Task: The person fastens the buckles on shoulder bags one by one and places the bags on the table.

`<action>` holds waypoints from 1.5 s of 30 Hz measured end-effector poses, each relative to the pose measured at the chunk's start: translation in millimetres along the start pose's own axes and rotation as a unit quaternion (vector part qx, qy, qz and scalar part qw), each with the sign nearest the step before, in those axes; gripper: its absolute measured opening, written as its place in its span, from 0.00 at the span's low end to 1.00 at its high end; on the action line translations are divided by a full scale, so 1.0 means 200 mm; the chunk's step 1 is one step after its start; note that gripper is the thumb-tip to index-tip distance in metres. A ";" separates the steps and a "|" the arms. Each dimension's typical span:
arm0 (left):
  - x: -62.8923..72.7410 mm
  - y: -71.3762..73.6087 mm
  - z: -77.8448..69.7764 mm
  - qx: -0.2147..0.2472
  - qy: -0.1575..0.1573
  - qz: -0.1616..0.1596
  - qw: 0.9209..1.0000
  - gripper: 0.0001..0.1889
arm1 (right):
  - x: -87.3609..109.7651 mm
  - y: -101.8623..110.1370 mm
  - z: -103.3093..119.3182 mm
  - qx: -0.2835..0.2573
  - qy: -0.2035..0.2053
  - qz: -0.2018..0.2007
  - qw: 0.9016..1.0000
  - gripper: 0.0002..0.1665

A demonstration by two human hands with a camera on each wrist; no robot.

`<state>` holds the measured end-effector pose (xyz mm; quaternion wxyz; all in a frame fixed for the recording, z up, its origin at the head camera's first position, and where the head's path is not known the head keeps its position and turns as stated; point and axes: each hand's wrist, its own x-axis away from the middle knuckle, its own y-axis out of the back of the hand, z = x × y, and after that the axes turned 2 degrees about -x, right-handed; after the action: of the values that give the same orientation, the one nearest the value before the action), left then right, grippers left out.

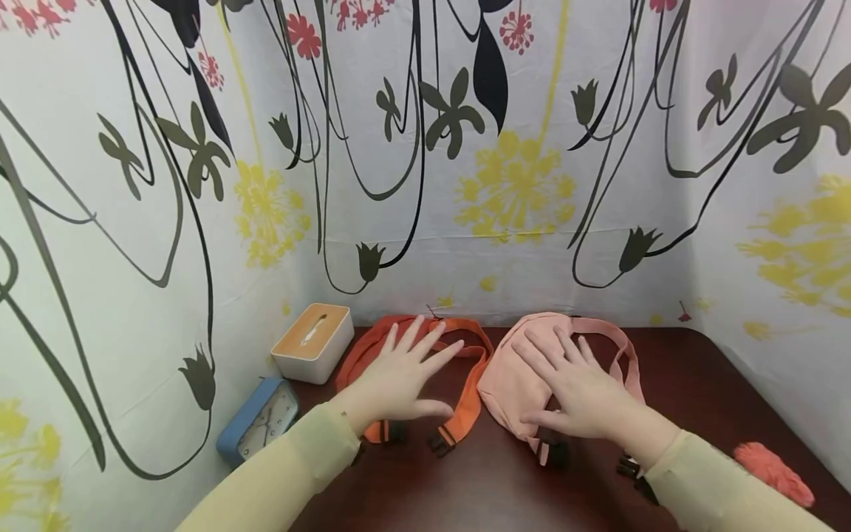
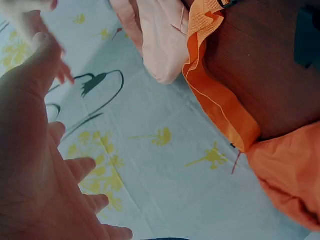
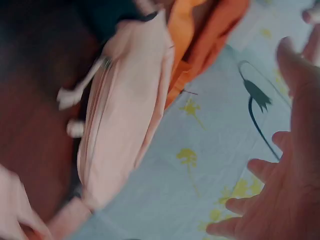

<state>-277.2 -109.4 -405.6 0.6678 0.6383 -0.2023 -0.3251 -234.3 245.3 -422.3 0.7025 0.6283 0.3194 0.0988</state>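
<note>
My left hand (image 1: pixel 402 377) is held up with its fingers spread, in front of an orange waist bag (image 1: pixel 364 346) in the head view. That bag's strap (image 1: pixel 470 403) loops to the right and ends in a black buckle (image 1: pixel 440 442). Likewise spread, my right hand (image 1: pixel 585 388) hides part of a pink waist bag (image 1: pixel 501 380), whose strap (image 1: pixel 621 343) curves round to the right. Both wrist views show bare hands with nothing in them, apart from the bags. The pink bag (image 3: pixel 130 100) shows its zipper side in the right wrist view.
On the left of the dark red-brown table (image 1: pixel 459 491) stand a white tissue box (image 1: pixel 309 362) with a wooden lid and a blue clock (image 1: pixel 255 421). A coral yarn bundle (image 1: pixel 774 473) lies at the right. Patterned cloth (image 1: pixel 425 192) hangs round the table's back and sides.
</note>
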 end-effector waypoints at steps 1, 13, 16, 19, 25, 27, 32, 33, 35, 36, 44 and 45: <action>0.01 -0.01 0.01 0.006 0.007 0.003 1.000 0.56 | 0.00 -0.02 0.00 -0.014 0.000 -0.005 1.000 0.60; 0.17 -0.18 0.13 0.159 0.072 0.020 0.984 0.40 | -0.04 -0.37 0.18 -0.144 0.004 -0.038 0.989 0.36; 0.23 -0.25 0.16 0.196 0.099 0.020 0.975 0.35 | -0.07 -0.43 0.25 -0.159 0.021 -0.048 0.986 0.31; 0.28 -0.31 0.21 0.223 0.122 0.009 0.967 0.31 | -0.10 -0.49 0.33 -0.180 0.030 -0.047 0.982 0.27; 0.38 -0.41 0.29 0.264 0.166 0.006 0.950 0.28 | -0.13 -0.59 0.47 -0.269 0.025 0.034 0.962 0.28; 0.40 -0.43 0.31 0.272 0.173 0.011 0.946 0.28 | -0.14 -0.62 0.49 -0.289 0.010 0.051 0.956 0.28; 0.44 -0.49 0.33 0.289 0.170 0.022 0.942 0.28 | -0.17 -0.66 0.49 -0.316 -0.014 0.080 0.945 0.29; 0.45 -0.50 0.33 0.291 0.168 0.023 0.942 0.28 | -0.17 -0.67 0.49 -0.318 -0.016 0.086 0.944 0.29; 0.45 -0.51 0.34 0.298 0.166 0.025 0.940 0.28 | -0.18 -0.68 0.49 -0.320 -0.018 0.092 0.943 0.29; 0.45 -0.52 0.34 0.300 0.165 0.025 0.939 0.28 | -0.19 -0.69 0.49 -0.319 -0.018 0.092 0.943 0.29; 0.45 -0.57 0.33 0.310 0.150 0.014 0.939 0.24 | -0.21 -0.74 0.50 -0.312 -0.008 0.063 0.948 0.23; 0.45 -0.57 0.32 0.310 0.144 0.014 0.940 0.24 | -0.21 -0.75 0.50 -0.311 -0.007 0.059 0.949 0.22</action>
<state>-277.3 -215.3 -525.1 0.4636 0.8508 -0.2033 -0.1412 -249.7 112.0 -549.8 0.8580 0.3971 0.2303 0.2306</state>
